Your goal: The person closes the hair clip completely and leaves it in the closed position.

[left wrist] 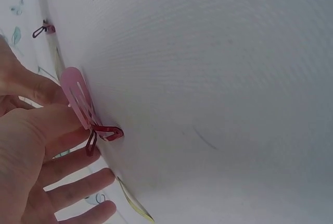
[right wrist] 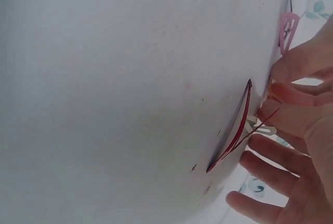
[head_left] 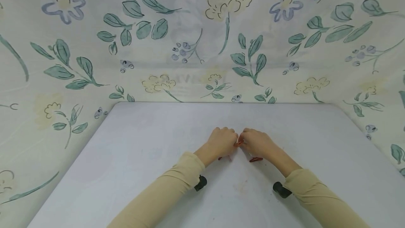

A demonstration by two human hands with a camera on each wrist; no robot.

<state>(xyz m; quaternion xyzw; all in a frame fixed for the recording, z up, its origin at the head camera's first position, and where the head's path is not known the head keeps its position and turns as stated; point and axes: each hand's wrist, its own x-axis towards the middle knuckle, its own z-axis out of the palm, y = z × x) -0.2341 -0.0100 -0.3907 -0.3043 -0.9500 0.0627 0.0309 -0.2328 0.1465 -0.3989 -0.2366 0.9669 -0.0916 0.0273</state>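
Note:
Near the middle of the table, my left hand (head_left: pixel 223 141) and right hand (head_left: pixel 257 143) meet with curled fingers. An orange-red hair clip (head_left: pixel 239 144) is pinched between their fingertips, mostly hidden. Beside the left thumb, the left wrist view shows a pink snap hair clip (left wrist: pixel 77 96) overlapping a dark red snap clip (left wrist: pixel 110 132) that is sprung open. In the right wrist view, a long red snap clip (right wrist: pixel 242 130), its parts spread, lies by the right fingers. Just behind it shows a cream clip (right wrist: pixel 266 129). The lower fingers of both hands are loosely extended.
More clips lie around the hands: a small dark red one (left wrist: pixel 47 28), a slender yellowish one (left wrist: pixel 134 200) and a pink one (right wrist: pixel 287 26). The white table (head_left: pixel 152 126) backs onto a flower-patterned cloth (head_left: pixel 196 76). Dark cylindrical pieces (head_left: pixel 281 189) sit under the cuffs.

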